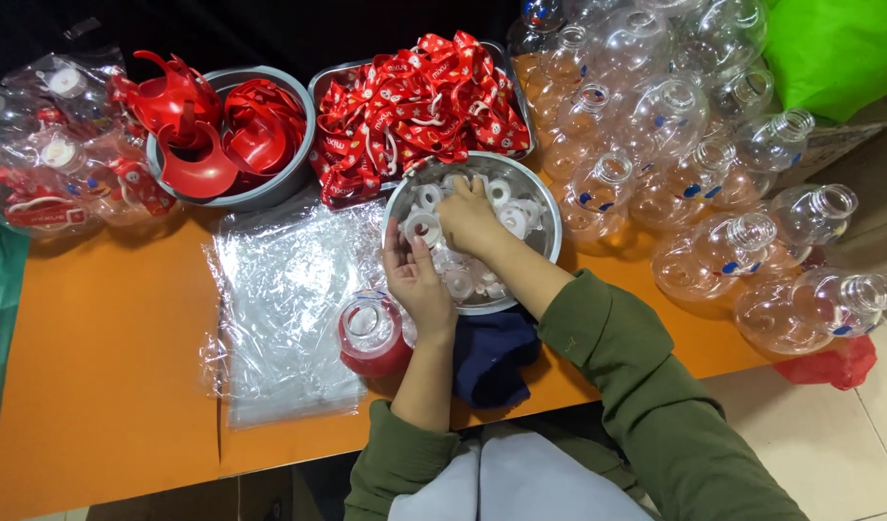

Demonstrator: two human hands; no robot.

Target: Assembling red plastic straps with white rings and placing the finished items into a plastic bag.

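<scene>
Hands meet over steel bowl (549,227), centre frame — your right hand (469,214) curls into white caps (434,198), left hand (416,278) fingers together at rim. Risk: bowl tips, caps scatter.

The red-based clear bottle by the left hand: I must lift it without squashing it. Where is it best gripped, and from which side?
Probably around the red base, coming from the left side over the plastic bags. The bottle stands upright with its open neck up; the left hand and steel bowl crowd its right.
</scene>
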